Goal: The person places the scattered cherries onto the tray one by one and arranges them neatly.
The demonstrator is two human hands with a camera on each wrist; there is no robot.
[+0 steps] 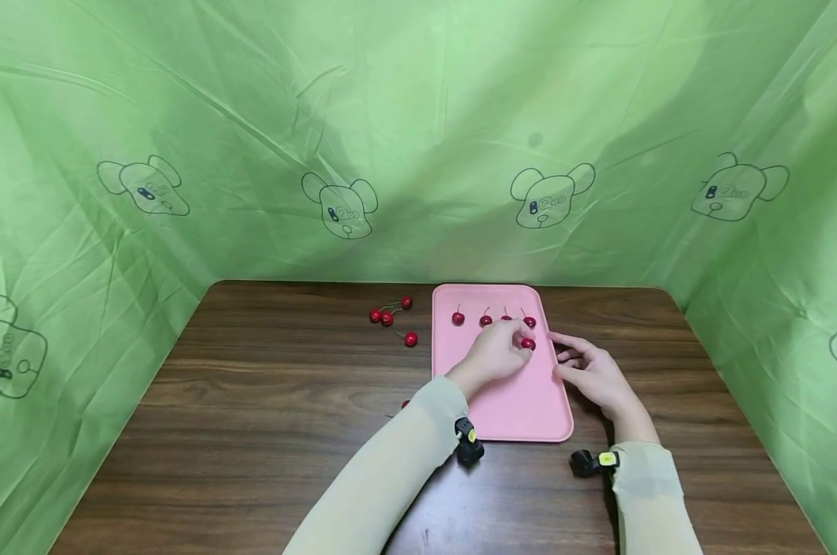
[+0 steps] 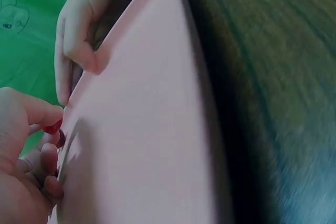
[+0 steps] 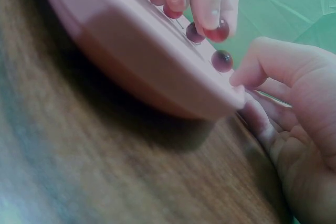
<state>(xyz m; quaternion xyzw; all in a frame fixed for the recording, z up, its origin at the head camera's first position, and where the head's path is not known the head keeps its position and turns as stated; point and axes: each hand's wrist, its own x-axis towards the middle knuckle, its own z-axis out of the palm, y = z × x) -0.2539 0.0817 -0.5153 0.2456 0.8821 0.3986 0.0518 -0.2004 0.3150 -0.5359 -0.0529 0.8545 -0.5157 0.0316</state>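
My left hand (image 1: 496, 351) pinches a red cherry (image 1: 528, 344) between thumb and fingertips, over the upper right part of a pink tray (image 1: 509, 416). In the right wrist view the held cherry (image 3: 217, 31) shows at the fingertips, close to another cherry (image 3: 222, 61). Several stemmed cherries, among them a left one (image 1: 458, 318), lie in a row across the tray's far end. The left hand partly hides one of them. At the tray's right edge my right hand (image 1: 596, 375) holds the rim, its thumb on top in the left wrist view.
Left of the tray, a cluster of cherries (image 1: 387, 317) lies on the brown wooden table (image 1: 266, 408). A single cherry (image 1: 410, 339) is nearer the tray. Another cherry (image 1: 405, 404) is mostly hidden by the left sleeve. Green cloth (image 1: 418, 139) stands behind and at both sides.
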